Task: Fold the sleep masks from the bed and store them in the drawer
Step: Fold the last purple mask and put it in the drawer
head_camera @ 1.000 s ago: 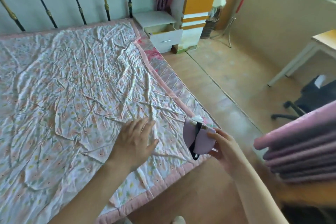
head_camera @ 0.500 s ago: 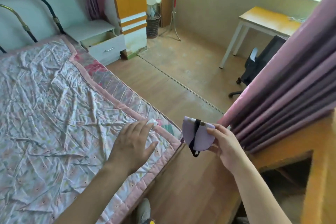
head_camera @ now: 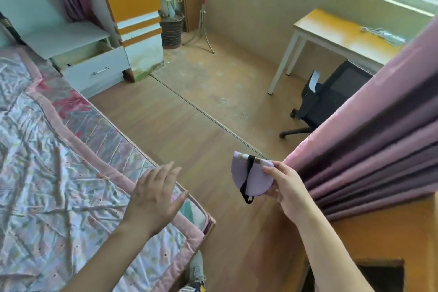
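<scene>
A: Hands status?

B: Right hand (head_camera: 288,185) pinches a folded lilac fabric sleep mask (head_camera: 251,176) with a black elastic strap, thumb on the near face, fingers behind. Mask is in the air over the wooden plank floor (head_camera: 180,125), at about 5 o'clock of frame centre. Strap loop hangs below the lower edge.

A: Left?

B: Left hand (head_camera: 155,193) is spread, palm down, fingers apart, gripping nothing. It sits over the foot corner of the bed with the wrinkled floral pink-bordered quilt (head_camera: 54,173), at 7 o'clock. Can't tell if it touches the quilt or hangs just above it.

A: Gap between hands?

B: Apart, mask between them, nearer the right.

A: Drawer?

B: White bedside cabinet (head_camera: 68,37) at 10 o'clock, beside the head end of the bed. Its white drawer with a metal bar handle (head_camera: 100,66) is pulled out. Well apart from the mask. Drawer contents not readable from here.

A: Anything else close by?

B: Pink pleated curtain (head_camera: 369,149) at 3 o'clock, just beside the right hand. Yellow-topped white-legged table (head_camera: 331,31) and black swivel office chair (head_camera: 331,95) at 2 o'clock.
</scene>
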